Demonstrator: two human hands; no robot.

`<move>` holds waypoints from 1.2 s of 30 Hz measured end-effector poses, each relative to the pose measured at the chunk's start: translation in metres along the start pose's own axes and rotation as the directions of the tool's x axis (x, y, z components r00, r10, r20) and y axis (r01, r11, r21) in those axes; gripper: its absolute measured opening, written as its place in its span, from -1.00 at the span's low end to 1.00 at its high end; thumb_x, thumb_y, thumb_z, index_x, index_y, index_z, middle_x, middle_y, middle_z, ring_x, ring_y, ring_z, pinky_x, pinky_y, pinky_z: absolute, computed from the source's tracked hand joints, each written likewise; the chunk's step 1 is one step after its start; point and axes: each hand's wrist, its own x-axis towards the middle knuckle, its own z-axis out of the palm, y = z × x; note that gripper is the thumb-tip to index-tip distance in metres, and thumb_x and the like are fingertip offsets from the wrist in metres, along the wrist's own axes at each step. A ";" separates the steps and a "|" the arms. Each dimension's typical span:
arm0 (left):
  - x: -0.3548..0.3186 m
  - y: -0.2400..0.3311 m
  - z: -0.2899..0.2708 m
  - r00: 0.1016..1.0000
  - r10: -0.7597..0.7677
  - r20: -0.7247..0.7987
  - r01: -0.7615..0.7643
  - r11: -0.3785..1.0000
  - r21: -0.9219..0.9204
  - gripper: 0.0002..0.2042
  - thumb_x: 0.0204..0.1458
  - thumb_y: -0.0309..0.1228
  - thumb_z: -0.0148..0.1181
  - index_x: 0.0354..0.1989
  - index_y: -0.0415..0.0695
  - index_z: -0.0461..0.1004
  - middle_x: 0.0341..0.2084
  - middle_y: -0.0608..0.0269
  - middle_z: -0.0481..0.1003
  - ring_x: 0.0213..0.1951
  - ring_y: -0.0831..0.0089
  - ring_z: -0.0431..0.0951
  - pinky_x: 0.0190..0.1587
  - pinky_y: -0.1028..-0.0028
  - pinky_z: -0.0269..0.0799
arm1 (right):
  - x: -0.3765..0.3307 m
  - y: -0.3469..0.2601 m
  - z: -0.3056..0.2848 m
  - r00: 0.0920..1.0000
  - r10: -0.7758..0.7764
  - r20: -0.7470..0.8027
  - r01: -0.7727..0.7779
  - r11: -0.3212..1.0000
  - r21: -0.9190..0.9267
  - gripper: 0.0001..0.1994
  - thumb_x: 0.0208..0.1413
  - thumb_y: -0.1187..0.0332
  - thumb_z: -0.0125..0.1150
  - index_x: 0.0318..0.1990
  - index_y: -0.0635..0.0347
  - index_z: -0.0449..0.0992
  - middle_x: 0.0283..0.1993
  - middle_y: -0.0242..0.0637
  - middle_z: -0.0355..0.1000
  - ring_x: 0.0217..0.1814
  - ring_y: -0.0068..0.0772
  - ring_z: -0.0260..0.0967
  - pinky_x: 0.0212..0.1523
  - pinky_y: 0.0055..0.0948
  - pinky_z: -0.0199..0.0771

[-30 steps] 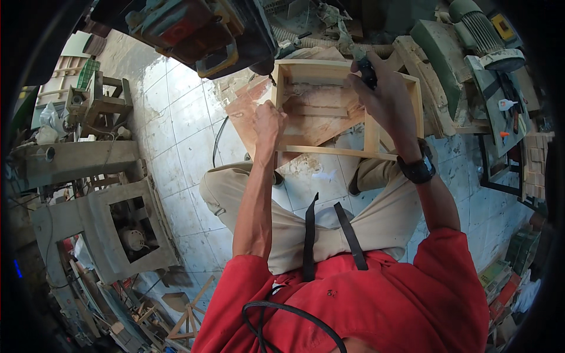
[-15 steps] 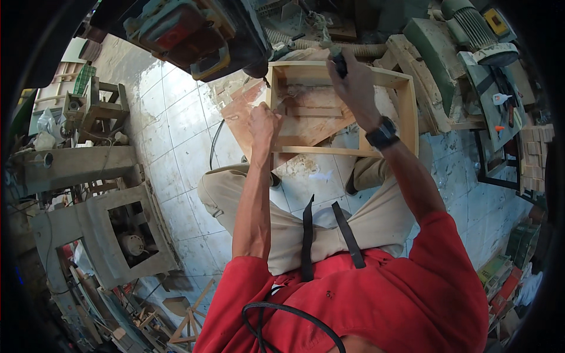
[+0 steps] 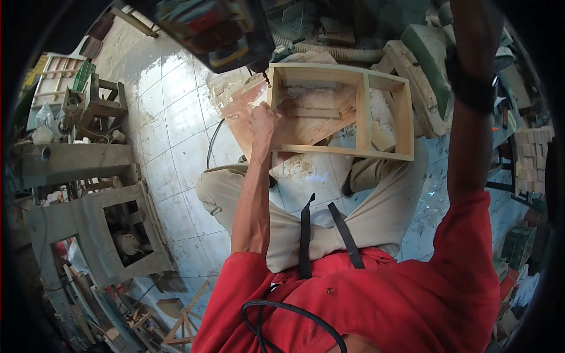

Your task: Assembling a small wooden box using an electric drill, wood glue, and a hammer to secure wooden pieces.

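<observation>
A pale wooden box frame [image 3: 363,112] with a divider lies in front of me, over a reddish-brown board [image 3: 238,112]. My left hand [image 3: 263,122] is closed on the left side of this frame, its thumb side at the edge. Just above that hand, a thin dark tip under a dark machine head [image 3: 218,35] with red and yellow parts comes down beside the frame's left corner. My right hand [image 3: 477,26] is raised at the upper right, away from the frame; it is dark and cut by the picture's edge, so its fingers and anything in them are hidden.
White floor tiles [image 3: 182,132] spread to the left, where grey machine housings [image 3: 88,229] stand. Beyond the frame runs a ribbed hose [image 3: 347,54]. A green machine [image 3: 426,59] and stacked wooden blocks [image 3: 532,156] stand right. A black cord [image 3: 294,305] crosses my red shirt.
My right hand, which held a small black object over the frame, has swung up and to the right. The divider it covered now shows. My left hand stays on the frame.
</observation>
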 end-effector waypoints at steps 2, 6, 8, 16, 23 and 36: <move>0.002 0.000 0.004 1.000 0.009 0.010 -0.009 0.999 -0.042 -0.78 -0.13 -0.37 0.14 -0.36 -0.27 0.51 -0.41 -0.15 0.53 -0.27 -0.04 0.56 -0.20 0.16 0.48 | -0.025 0.042 0.017 0.988 0.104 -0.118 -0.095 0.993 0.075 -0.77 0.18 0.26 0.05 -0.21 0.25 0.47 -0.34 -0.25 0.48 -0.36 -0.51 0.42 -0.43 -0.61 0.28; -0.003 -0.015 0.003 0.995 -0.095 0.004 0.095 0.994 -0.059 -0.77 -0.15 -0.39 0.16 -0.33 -0.26 0.51 -0.32 -0.17 0.51 -0.21 -0.06 0.54 -0.17 0.13 0.48 | -0.148 -0.029 0.102 0.920 0.317 -0.230 -0.230 0.913 0.337 -0.66 0.20 0.23 0.05 0.03 0.24 0.38 -0.08 -0.14 0.46 0.01 -0.27 0.38 0.07 -0.32 0.36; -0.006 -0.020 0.000 0.986 -0.165 0.013 0.165 0.978 -0.125 -0.75 -0.17 -0.40 0.18 -0.30 -0.26 0.51 -0.26 -0.17 0.49 -0.18 -0.08 0.53 -0.16 0.11 0.49 | -0.238 -0.080 0.108 0.840 0.044 0.541 -0.115 0.988 0.099 -0.33 -0.23 0.34 0.42 0.14 0.12 0.32 0.04 -0.06 0.37 0.07 -0.15 0.34 0.09 -0.19 0.32; -0.006 -0.019 -0.006 0.998 -0.013 0.057 0.020 0.990 -0.139 -0.70 -0.18 -0.36 0.23 -0.30 -0.33 0.52 -0.27 -0.21 0.49 -0.24 0.01 0.55 -0.16 0.16 0.50 | -0.303 -0.074 0.126 0.431 -0.017 0.902 0.094 0.995 -0.026 -0.30 -0.11 0.50 0.23 0.26 -0.23 0.22 -0.34 -0.34 0.40 -0.42 -0.25 0.38 -0.40 -0.30 0.40; -0.049 -0.058 -0.025 0.916 0.400 -0.037 -0.355 0.763 -0.541 -0.37 -0.18 -0.30 0.31 0.07 -0.37 0.28 -0.20 -0.26 0.46 -0.17 -0.03 0.52 -0.07 0.21 0.42 | -0.289 -0.051 0.136 0.513 -0.036 0.858 0.145 0.988 -0.046 -0.32 -0.03 0.47 0.20 0.28 -0.28 0.18 -0.37 -0.37 0.39 -0.48 -0.30 0.37 -0.47 -0.33 0.36; -0.025 -0.066 0.004 0.841 0.511 -0.176 -0.530 0.714 -0.457 -0.45 -0.06 -0.56 0.16 0.18 -0.13 0.21 -0.24 -0.12 0.47 -0.18 -0.04 0.48 -0.14 0.22 0.39 | -0.266 -0.030 0.155 0.587 -0.057 0.807 0.174 0.983 -0.057 -0.33 -0.04 0.43 0.23 0.26 -0.32 0.21 -0.34 -0.34 0.49 -0.45 -0.30 0.43 -0.47 -0.33 0.37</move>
